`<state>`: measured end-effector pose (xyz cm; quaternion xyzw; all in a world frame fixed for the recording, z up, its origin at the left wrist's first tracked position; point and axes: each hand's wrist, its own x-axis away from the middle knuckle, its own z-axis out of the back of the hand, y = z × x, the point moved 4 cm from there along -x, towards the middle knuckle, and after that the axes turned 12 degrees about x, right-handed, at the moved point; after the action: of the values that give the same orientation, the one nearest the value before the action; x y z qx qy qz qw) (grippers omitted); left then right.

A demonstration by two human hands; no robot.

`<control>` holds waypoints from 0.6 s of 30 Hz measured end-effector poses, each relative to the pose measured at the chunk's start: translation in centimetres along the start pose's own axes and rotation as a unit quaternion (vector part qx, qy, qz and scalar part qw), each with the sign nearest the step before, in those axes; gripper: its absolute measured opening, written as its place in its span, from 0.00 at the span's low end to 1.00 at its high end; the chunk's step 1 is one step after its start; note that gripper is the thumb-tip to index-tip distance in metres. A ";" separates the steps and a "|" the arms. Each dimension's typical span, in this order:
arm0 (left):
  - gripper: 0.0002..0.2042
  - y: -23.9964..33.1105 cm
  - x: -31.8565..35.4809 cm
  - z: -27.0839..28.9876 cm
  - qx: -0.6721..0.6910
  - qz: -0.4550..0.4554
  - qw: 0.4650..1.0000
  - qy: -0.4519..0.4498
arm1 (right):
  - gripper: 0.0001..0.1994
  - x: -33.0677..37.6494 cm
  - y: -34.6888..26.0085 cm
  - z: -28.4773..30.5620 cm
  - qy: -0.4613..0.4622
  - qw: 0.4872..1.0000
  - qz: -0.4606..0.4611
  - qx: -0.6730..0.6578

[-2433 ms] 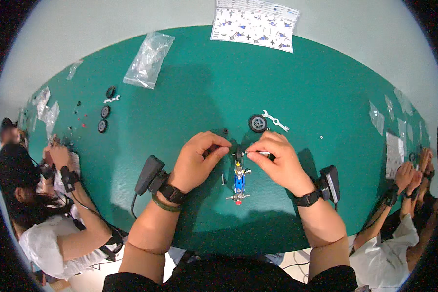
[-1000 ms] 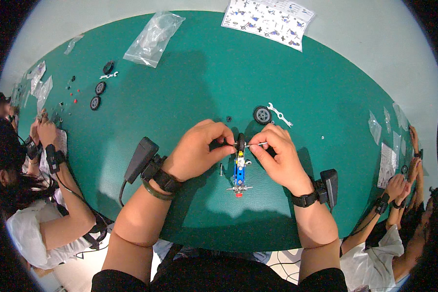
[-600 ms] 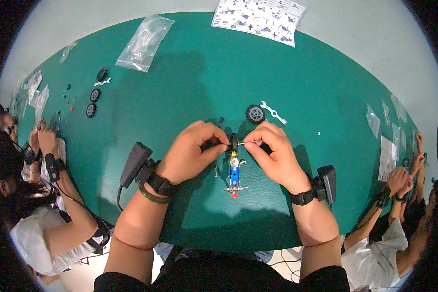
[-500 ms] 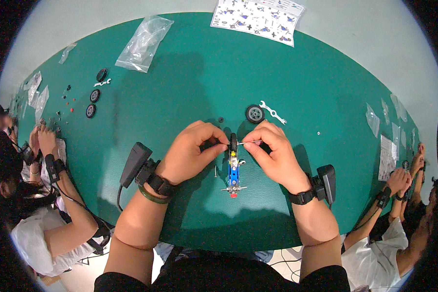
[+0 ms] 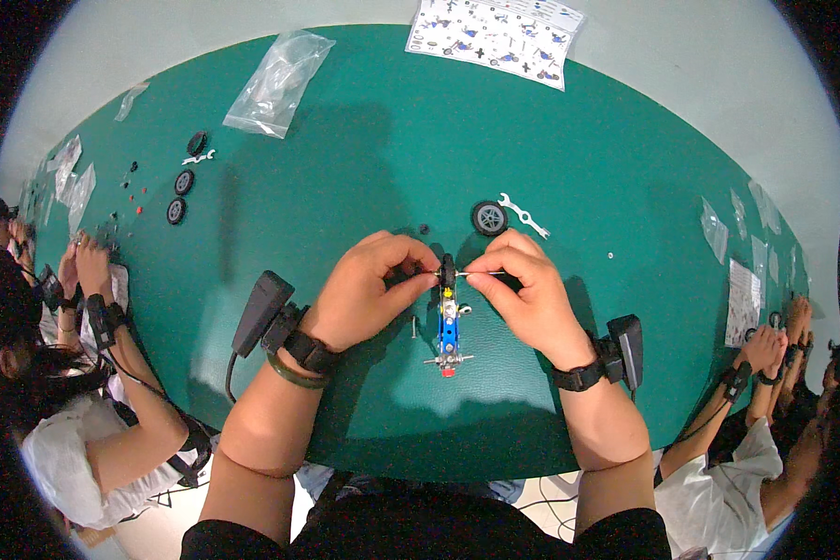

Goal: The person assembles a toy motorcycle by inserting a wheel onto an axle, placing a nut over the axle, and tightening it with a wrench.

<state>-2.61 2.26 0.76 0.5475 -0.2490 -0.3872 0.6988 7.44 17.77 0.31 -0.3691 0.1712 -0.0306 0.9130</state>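
Note:
A small toy motorcycle [image 5: 450,331] with a blue and silver frame stands on the green table between my hands, its black wheel [image 5: 448,272] at the far end. My left hand [image 5: 378,280] pinches the left end of a thin metal rod at this wheel; its fingertips partly hide what is there. On the other side, my right hand [image 5: 518,280] is closed on the same thin metal rod [image 5: 491,273], which sticks out past the fingers. A loose screw [image 5: 414,327] lies left of the toy. Beyond my right hand rests a spare wheel [image 5: 489,218] beside a white wrench [image 5: 525,216].
An instruction sheet [image 5: 495,42] and a clear plastic bag [image 5: 280,86] lie at the far side. Further left are several wheels [image 5: 185,182] and another white wrench [image 5: 199,158]. People work at both sides, a person's hand [image 5: 91,266] at left and another hand [image 5: 765,347] at right.
My hands and the toy stay almost in place; the rod at my right fingers looks slightly more level. The hands of people at the right have shifted a little.

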 end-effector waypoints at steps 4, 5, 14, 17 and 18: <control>0.06 -0.1 -0.1 0.1 0.006 0.009 1.000 0.004 | 0.04 0.1 0.2 -0.1 -0.002 1.000 -0.005 -0.005; 0.06 -0.2 -0.1 0.1 -0.004 0.000 1.000 -0.001 | 0.04 0.1 0.3 -0.2 -0.001 1.000 -0.008 -0.008; 0.06 -0.3 0.0 -0.1 0.007 -0.025 1.000 0.011 | 0.04 0.1 0.1 -0.1 -0.004 1.000 -0.016 -0.006; 0.06 0.0 -0.3 -0.3 -0.012 -0.074 0.997 0.005 | 0.04 0.0 0.0 0.0 -0.004 1.000 -0.021 -0.010; 0.06 0.0 -0.3 -0.3 -0.013 -0.073 0.997 0.005 | 0.04 0.0 0.0 0.0 -0.004 1.000 -0.020 -0.011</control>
<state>-2.56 2.65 0.69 0.5574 -0.1995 -0.4374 0.6769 7.45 17.74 0.28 -0.3822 0.1602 -0.0455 0.9089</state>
